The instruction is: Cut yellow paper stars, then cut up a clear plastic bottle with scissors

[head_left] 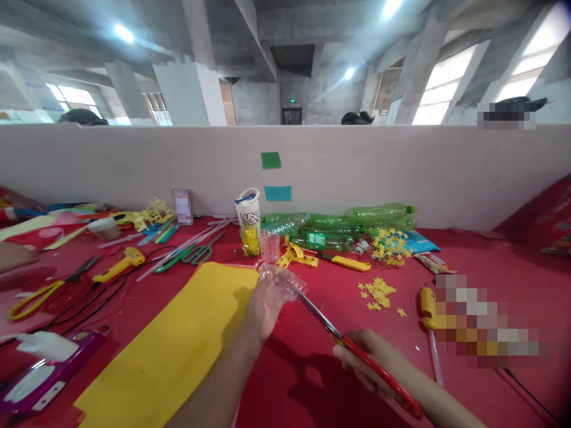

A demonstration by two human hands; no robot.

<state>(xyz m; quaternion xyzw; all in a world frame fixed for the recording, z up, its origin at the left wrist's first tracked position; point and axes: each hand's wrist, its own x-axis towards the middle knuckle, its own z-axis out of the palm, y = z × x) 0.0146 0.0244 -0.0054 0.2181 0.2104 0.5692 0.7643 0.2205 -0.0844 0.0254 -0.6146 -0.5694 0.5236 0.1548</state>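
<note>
In our left hand (264,303) we grip a clear plastic bottle (289,282), seemingly to steady it against the blades. Our right hand (370,356) is wrapped round the red-handled scissors (379,371), their tips at the bottle's edge. Yellow sheets (178,333) lie beside the left forearm; yellow stars (379,291) sit beyond the right hand, apparently set aside on the tabletop (482,255).
</note>
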